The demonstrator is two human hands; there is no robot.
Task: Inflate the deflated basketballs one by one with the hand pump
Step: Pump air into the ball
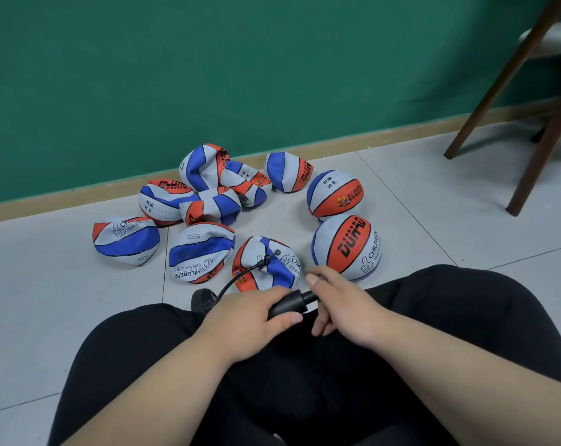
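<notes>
Head view: left grip (256, 312) is curling around the pump (289, 303) barrel, right grip (340, 304) is clasping its handle end; its hose (233, 277) is reaching the deflated basketball (272, 272), lying at twelve o'clock on the floor (79, 300).

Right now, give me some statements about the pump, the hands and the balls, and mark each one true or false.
1. The left hand grips the barrel of the black plastic hand pump. True.
2. The pump's thin black hose runs to a round, full ball. False: it ends on the crumpled red, white and blue deflated basketball nearest the person.
3. Two round inflated basketballs sit to the right of the crumpled ones. True.
4. The right hand lies flat on the floor. False: it holds the pump's handle end.
5. The wall behind is yellow. False: it is a green painted wall.
</notes>
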